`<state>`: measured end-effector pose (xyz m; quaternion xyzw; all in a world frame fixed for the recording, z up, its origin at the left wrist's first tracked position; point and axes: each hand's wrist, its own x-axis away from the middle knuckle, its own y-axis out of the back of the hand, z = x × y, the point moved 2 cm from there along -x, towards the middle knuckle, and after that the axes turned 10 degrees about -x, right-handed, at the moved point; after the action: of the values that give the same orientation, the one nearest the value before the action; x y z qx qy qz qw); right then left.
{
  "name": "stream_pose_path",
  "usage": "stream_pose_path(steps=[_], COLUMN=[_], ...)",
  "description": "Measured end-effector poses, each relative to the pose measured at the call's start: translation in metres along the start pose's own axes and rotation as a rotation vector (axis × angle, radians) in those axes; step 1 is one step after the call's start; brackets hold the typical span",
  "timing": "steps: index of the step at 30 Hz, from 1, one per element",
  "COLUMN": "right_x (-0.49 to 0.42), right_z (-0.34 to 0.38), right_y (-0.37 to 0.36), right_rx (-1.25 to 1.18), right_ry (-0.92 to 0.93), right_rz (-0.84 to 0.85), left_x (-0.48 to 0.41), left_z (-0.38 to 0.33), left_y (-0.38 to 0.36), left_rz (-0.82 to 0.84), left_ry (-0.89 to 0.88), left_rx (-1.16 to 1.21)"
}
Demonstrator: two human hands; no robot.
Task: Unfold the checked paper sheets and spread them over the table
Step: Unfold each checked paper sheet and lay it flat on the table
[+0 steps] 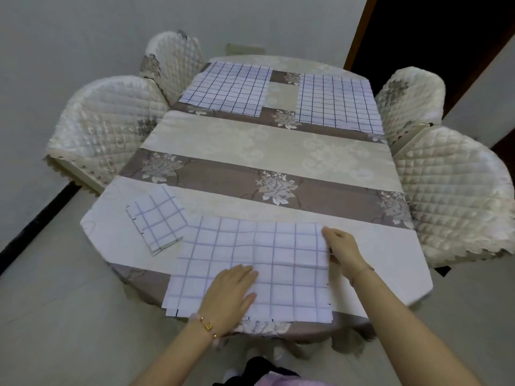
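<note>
Head-cam view down a long table [250, 146] w/ a floral cloth. At the near edge lies a half-open checked sheet [278, 246], long axis running 9 to 3 o'clock, near edge overhanging slightly.

The left hand [234, 291] lies flat on it, fingers straight, pressing down the near-left part. The right hand [341, 250] sits at the sheet's 3 o'clock edge, fingers curled over stacked layers there and apparently pinching the top one.

Bare cloth lies at 3 o'clock from that grip, so the next flap prob. opens that way, w/ the right hand nearest and the left as anchor.

A folded checked sheet [157, 218] waits at 10 o'clock from the left hand, just beside the open one. At 12 o'clock, well apart, a far-left spread sheet [225, 89] and far-right spread sheet [337, 103] lie flat.
</note>
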<state>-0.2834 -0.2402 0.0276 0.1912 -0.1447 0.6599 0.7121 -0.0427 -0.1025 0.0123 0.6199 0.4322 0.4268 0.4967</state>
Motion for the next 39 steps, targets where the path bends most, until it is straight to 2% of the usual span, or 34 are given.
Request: stream_pose_path(steps=[2, 6, 9, 12, 16, 21, 26, 29, 34, 37, 39], right_x=[0.007, 0.049, 0.072, 0.088, 0.106, 0.125, 0.134, 0.133, 0.114, 0.095, 0.079], right_z=[-0.01, -0.028, -0.051, -0.066, -0.055, -0.023, -0.004, 0.005, 0.026, 0.038, 0.044], right_y=[0.008, 0.022, 0.032, 0.032, 0.024, 0.009, 0.009, 0.02, 0.052, 0.069, 0.076], right_rx=[-0.025, 0.03, 0.048, 0.042, -0.01, 0.042, 0.012, -0.071, -0.355, -0.447, -0.471], right_ry=[-0.083, -0.188, -0.255, -0.267, -0.167, 0.009, 0.05, 0.057, 0.086, 0.077, 0.051], right_rz=[0.036, 0.125, 0.198, 0.168, 0.149, 0.164, 0.176, 0.179, 0.171, 0.134, 0.127], left_x=[0.005, 0.008, 0.005, -0.001, -0.006, -0.01, -0.012, -0.015, -0.028, -0.031, -0.033], left_z=[0.0, 0.002, -0.001, -0.009, -0.041, -0.08, -0.077, -0.052, 0.021, 0.06, 0.078], left_y=[-0.021, -0.03, -0.03, -0.018, 0.007, 0.043, 0.063, 0.08, 0.124, 0.137, 0.14], left_rz=[0.119, 0.235, 0.259, 0.192, 0.184, -0.035, -0.18, -0.293, -0.489, -0.507, -0.486], left_ry=[0.039, 0.069, 0.075, 0.128, -0.012, -0.052, 0.066, 0.174, 0.382, 0.472, 0.493], left_rx=[-0.053, -0.079, -0.104, -0.062, 0.141, 0.44, 0.766, 0.86, 0.939, 0.993, 0.949])
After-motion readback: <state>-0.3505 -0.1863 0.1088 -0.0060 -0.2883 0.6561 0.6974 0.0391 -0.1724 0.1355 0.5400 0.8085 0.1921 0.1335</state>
